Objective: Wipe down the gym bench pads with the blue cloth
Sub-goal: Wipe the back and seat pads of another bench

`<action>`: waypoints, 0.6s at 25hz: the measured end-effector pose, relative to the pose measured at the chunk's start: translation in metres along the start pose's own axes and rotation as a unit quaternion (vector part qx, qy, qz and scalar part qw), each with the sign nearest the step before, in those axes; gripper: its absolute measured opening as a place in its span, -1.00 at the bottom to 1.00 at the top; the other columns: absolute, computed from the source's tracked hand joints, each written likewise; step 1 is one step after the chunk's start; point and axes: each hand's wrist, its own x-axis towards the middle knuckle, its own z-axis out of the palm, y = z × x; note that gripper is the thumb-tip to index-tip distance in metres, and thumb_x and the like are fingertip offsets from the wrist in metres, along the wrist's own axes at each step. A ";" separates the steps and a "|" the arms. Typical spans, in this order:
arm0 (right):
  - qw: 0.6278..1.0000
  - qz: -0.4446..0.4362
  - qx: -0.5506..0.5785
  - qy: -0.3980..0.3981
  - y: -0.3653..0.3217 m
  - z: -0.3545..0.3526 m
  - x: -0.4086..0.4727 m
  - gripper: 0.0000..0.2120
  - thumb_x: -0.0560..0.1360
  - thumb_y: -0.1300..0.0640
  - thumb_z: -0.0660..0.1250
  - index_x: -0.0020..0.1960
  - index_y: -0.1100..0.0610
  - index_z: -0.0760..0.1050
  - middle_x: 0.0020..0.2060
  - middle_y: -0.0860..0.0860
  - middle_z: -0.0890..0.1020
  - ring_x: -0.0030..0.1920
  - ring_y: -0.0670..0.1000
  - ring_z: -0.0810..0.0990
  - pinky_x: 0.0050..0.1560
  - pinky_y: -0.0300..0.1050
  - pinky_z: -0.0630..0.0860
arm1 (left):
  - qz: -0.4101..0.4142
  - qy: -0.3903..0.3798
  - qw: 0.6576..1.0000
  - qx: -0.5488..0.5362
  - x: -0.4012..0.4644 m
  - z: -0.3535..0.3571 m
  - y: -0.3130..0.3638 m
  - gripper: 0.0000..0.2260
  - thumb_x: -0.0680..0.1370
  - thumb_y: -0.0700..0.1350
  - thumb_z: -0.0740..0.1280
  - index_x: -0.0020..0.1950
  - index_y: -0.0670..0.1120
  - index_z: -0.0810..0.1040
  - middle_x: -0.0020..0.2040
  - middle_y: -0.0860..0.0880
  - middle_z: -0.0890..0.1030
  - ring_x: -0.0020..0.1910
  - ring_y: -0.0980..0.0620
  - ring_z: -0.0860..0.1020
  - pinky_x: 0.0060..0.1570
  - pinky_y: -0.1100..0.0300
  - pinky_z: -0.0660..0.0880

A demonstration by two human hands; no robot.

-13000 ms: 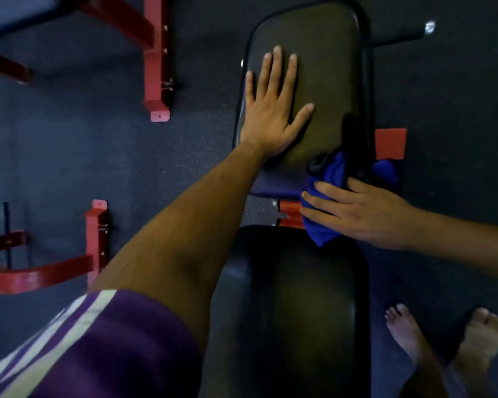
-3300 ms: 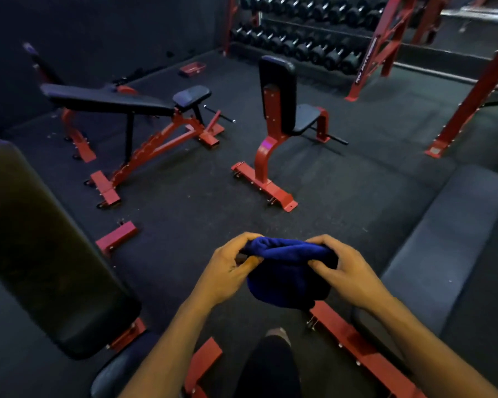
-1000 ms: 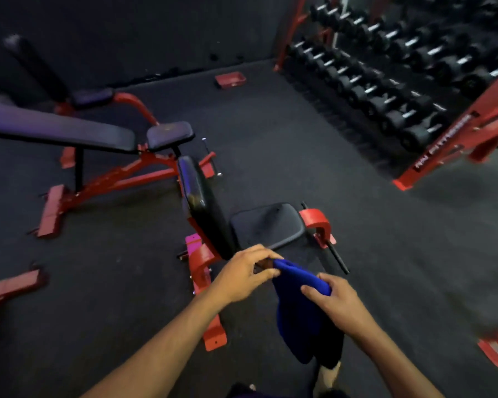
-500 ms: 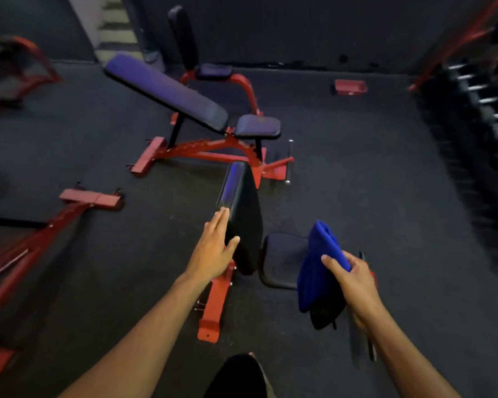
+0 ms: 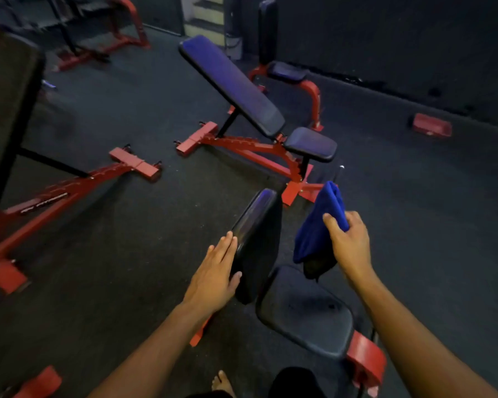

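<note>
An upright seat bench stands right below me, with a black back pad [image 5: 258, 242] set on edge and a black seat pad [image 5: 305, 311] to its right. My left hand [image 5: 216, 274] lies flat against the back pad's left side, fingers straight and together. My right hand [image 5: 348, 245] holds the blue cloth [image 5: 318, 225] bunched and hanging down, just right of the back pad and above the seat pad. The cloth is not touching either pad.
An incline bench [image 5: 236, 84] on a red frame stands beyond, with a small seat pad [image 5: 311, 143]. Another red frame [image 5: 69, 185] and a large dark pad [image 5: 6, 110] lie at the left. Red foot bar [image 5: 365, 360] lower right. Dark rubber floor all round.
The view has come closer to the upright bench. My left hand has pressed flat onto the back pad's side. My right hand has lifted the cloth nearer to the pad.
</note>
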 end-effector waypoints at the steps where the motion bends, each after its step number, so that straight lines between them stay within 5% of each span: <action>1: 0.999 -0.035 -0.017 -0.017 -0.004 0.007 0.017 -0.76 0.54 0.09 0.38 -0.25 0.09 0.42 -0.15 0.04 0.46 -0.20 -0.01 0.47 -0.21 -0.23 0.30 | -0.007 0.009 1.000 0.007 0.004 -0.001 0.001 -0.32 0.69 0.03 0.24 0.69 -0.07 -0.07 0.68 0.04 -0.12 0.61 0.17 -0.19 0.56 0.21 -0.28; 5: 0.965 -0.209 -0.077 -0.138 -0.019 0.044 0.078 -0.90 0.51 0.21 0.37 -0.06 0.25 0.49 -0.02 0.06 0.43 -0.09 -0.11 0.40 0.01 -0.26 0.31 | -0.047 0.035 0.998 0.009 0.026 -0.004 0.014 -0.33 0.70 0.05 0.23 0.68 -0.07 -0.05 0.66 0.08 -0.12 0.63 0.16 -0.14 0.62 0.12 -0.15; 8: 0.955 -0.220 -0.061 -0.189 -0.022 0.069 0.110 -0.76 0.48 0.24 0.34 0.14 0.23 0.52 0.10 0.07 0.53 0.06 -0.03 0.50 0.16 -0.16 0.39 | -0.053 0.036 0.998 0.012 0.051 -0.001 0.035 -0.33 0.71 0.06 0.21 0.68 -0.03 -0.12 0.65 0.12 -0.18 0.62 0.20 -0.17 0.58 0.22 -0.20; 11: 0.977 -0.160 0.007 -0.140 -0.005 0.069 0.143 -0.93 0.44 0.23 0.35 -0.14 0.09 0.49 -0.15 0.02 0.57 -0.15 -0.03 0.50 -0.10 -0.13 0.38 | -0.052 0.027 0.998 0.033 0.085 0.001 0.052 -0.34 0.71 0.03 0.21 0.67 -0.04 -0.11 0.64 0.12 -0.19 0.62 0.22 -0.19 0.54 0.32 -0.27; 15: 0.991 -0.075 0.034 -0.110 0.046 0.046 0.179 -0.69 0.49 0.18 0.37 -0.31 0.04 0.28 -0.30 -0.01 0.44 -0.32 -0.08 0.37 -0.23 -0.18 0.22 | -0.028 -0.020 0.997 0.076 0.139 0.002 0.059 -0.33 0.71 0.03 0.21 0.69 -0.04 -0.09 0.66 0.09 -0.16 0.63 0.16 -0.16 0.58 0.26 -0.22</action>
